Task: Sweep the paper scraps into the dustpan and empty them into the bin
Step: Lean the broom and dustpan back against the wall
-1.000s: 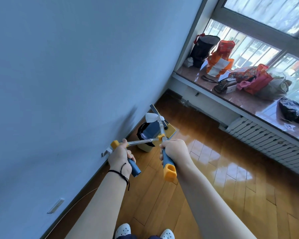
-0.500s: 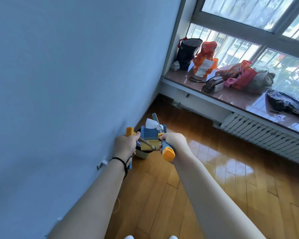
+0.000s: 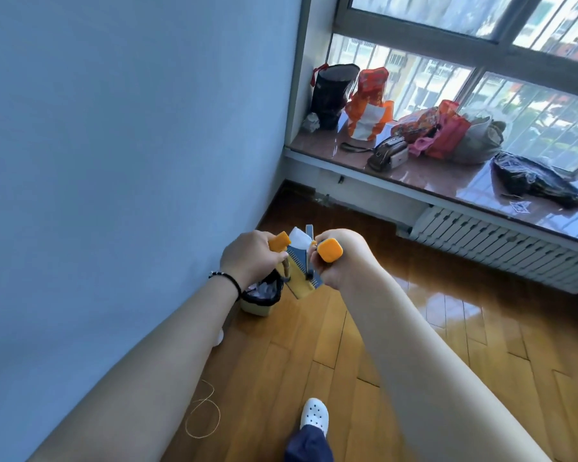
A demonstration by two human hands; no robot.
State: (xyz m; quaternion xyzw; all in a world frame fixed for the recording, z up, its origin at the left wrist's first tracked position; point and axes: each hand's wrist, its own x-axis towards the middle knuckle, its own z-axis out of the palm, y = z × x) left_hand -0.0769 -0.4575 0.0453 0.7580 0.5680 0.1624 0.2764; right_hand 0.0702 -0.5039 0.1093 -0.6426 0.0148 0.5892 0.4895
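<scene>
My left hand (image 3: 247, 258) is shut on the orange-capped handle of the blue and yellow dustpan (image 3: 301, 282). The dustpan hangs tilted just right of a small pale-yellow bin (image 3: 258, 309) with a black liner, which stands against the blue wall. My right hand (image 3: 339, 263) is shut on the orange-ended broom handle (image 3: 329, 250), whose shaft runs down onto the dustpan. A white paper scrap (image 3: 297, 236) shows at the dustpan's far end. Pale scraps (image 3: 264, 290) lie inside the bin. The broom head is mostly hidden by my hands.
The blue wall (image 3: 131, 161) runs along the left. Ahead is a stone window sill (image 3: 447, 181) with several bags, and a white radiator (image 3: 501, 245) below it. A loop of thin wire (image 3: 202, 418) lies on the wooden floor beside my white shoe (image 3: 314, 416).
My hands have come close together and risen, so both handles now stand nearly upright with their orange ends toward me. The dustpan has shifted to the bin's right side. The view has stepped closer.
</scene>
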